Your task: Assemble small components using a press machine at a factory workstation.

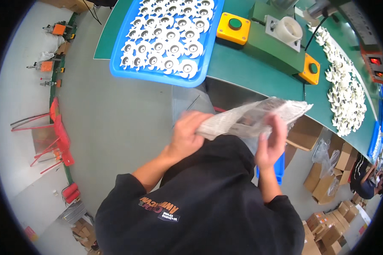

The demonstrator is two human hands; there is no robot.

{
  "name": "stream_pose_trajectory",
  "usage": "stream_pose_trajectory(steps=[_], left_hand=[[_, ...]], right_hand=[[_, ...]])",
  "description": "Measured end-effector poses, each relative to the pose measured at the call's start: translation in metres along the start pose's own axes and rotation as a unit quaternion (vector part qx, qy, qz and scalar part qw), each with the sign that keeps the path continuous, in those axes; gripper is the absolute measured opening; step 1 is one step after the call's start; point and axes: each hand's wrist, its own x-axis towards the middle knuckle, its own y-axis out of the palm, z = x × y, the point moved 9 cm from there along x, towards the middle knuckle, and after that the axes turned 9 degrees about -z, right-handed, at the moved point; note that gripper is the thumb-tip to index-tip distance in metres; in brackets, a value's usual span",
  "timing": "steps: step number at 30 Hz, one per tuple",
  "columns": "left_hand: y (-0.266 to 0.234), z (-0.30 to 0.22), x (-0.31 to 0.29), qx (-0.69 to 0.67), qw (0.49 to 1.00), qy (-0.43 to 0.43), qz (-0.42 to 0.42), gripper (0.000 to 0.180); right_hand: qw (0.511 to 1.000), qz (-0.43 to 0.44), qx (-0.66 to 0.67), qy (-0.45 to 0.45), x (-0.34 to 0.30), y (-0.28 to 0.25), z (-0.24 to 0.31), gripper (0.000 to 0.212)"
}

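Paper sheet [229, 122], grey-white, printed, crumpled, runs rightward from the left hand [188, 134] clamped on its near end, long axis slanting away past the right hand [269, 154], whose blurred grip cannot be judged.

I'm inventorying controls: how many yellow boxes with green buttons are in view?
2. The left yellow box sits between the blue tray and green machine; the right yellow box, at the machine's right end. More could be hidden.
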Motion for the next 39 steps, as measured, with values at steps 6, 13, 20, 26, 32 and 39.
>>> stream_pose_trajectory(steps=[6, 13, 20, 26, 32, 39], left_hand=[[-0.094, -0.034, 0.031, 0.144, 0.984, 0.074, -0.07, 0.041], [-0.176, -0.078, 0.119, 0.311, 0.921, 0.183, -0.148, 0.038], [-0.176, -0.049, 0.287, 0.498, 0.801, 0.315, -0.109, 0.018], [-0.129, 0.049, 0.388, 0.583, 0.77, 0.257, -0.048, 0.022], [-0.094, 0.067, 0.397, 0.549, 0.781, 0.286, -0.082, 0.035], [-0.142, 0.078, 0.378, 0.528, 0.815, 0.196, -0.137, 0.046]], right_hand=[[0.983, -0.053, -0.117, 0.129, 0.019, -0.007, -0.072, 0.077], [0.992, -0.07, 0.045, 0.096, 0.001, 0.024, -0.047, 0.084], [0.99, -0.049, 0.046, 0.121, -0.01, 0.018, -0.068, 0.059], [0.986, -0.086, 0.007, 0.146, -0.014, -0.009, -0.091, 0.052], [0.982, -0.089, 0.001, 0.165, -0.02, -0.015, -0.096, 0.038], [0.984, 0.074, 0.105, 0.127, 0.026, 0.069, -0.027, 0.032]])
